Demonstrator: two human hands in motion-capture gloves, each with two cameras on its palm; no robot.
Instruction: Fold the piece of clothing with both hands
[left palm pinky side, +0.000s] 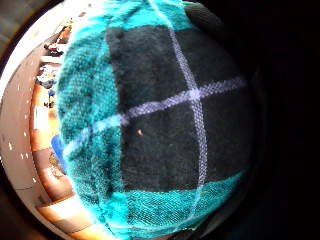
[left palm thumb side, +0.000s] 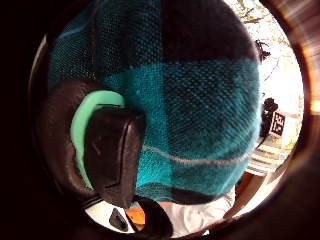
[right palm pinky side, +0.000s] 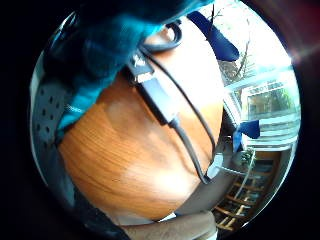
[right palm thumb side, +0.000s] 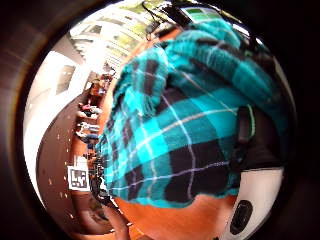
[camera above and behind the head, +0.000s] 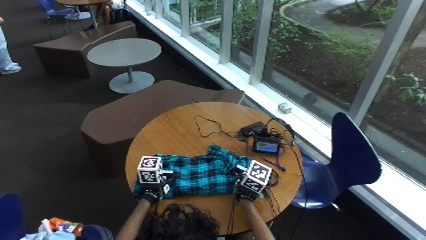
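While the teal-and-black plaid shirt (camera above and behind the head: 196, 173) lies bunched across the round wooden table (camera above and behind the head: 173, 132), the left hand (camera above and behind the head: 152, 191) pinches its near corner; the right hand (camera above and behind the head: 247, 190) holds the opposite edge, cloth rumpled between them.

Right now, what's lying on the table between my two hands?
The teal-and-black plaid shirt spans the stretch from the left hand to the right hand, seen in the outside view.

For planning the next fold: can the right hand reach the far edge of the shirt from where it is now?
Probably yes. The right hand holds the near right edge of the shirt, and bare table lies beyond, with only thin cables further off.
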